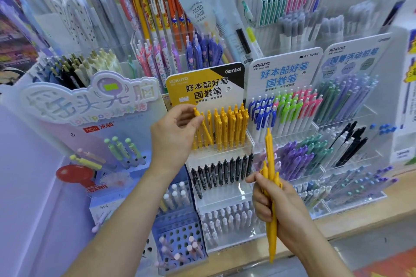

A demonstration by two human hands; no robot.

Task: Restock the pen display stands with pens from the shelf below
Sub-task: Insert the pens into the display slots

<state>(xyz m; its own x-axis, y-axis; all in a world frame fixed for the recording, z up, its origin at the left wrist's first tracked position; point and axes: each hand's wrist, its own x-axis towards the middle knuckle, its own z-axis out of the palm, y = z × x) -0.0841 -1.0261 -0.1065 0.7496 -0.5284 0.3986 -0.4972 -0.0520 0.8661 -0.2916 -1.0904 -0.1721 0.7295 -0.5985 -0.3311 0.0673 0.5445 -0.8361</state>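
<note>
A clear tiered stand with a yellow header card holds a top row of yellow pens, a row of black pens and white pens below. My left hand pinches one yellow pen, tilted, at the left end of the top row. My right hand grips a bundle of yellow pens upright in front of the stand.
To the right stand two more tiered displays with blue, green, pink pens and purple, teal, black pens. A pastel lollipop-pen display is at the left. Racks of hanging pens fill the back. A wooden shelf edge runs below.
</note>
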